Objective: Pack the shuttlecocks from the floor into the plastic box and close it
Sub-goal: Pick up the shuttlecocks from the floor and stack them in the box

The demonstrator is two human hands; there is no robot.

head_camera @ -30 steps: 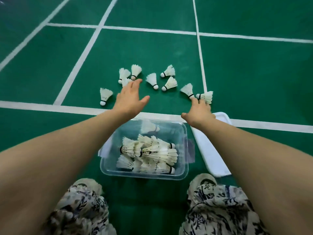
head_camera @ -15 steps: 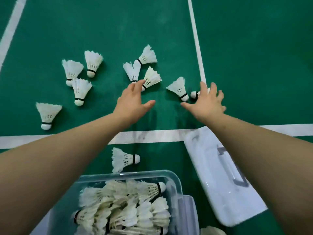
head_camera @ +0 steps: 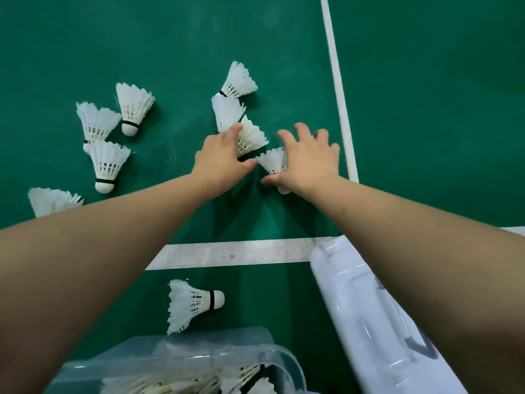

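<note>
Since 2 seem meant to be lifted together, 1 shuttlecock point(head_camera: 251, 137) is pinched by the left hand point(head_camera: 220, 163), while the right hand point(head_camera: 308, 160) is laid, fingers spread, over a 2nd shuttlecock point(head_camera: 272, 162). The part-filled plastic box point(head_camera: 199, 352) is kept close, lid point(head_camera: 366, 314) off beside it; 7 loose shuttlecocks point(head_camera: 108, 163) are left on the floor point(head_camera: 426, 109).
</note>
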